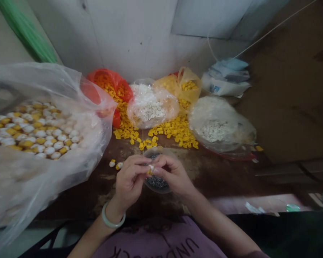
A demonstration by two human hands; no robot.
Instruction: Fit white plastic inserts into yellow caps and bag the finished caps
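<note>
My left hand and my right hand meet over a round clear bowl of small dark pieces. Between their fingertips is a small white-and-yellow plastic piece, pinched from both sides. Its exact kind is too small to make out. Fingers cover part of the bowl. Just left of my left hand, two similar white-and-yellow pieces lie on the brown table.
At left a big clear bag holds many white-and-yellow pieces. Loose yellow pieces spread behind the bowl, around a red bag, a clear bag of white pieces and a yellowish bag. Another clear bag sits right.
</note>
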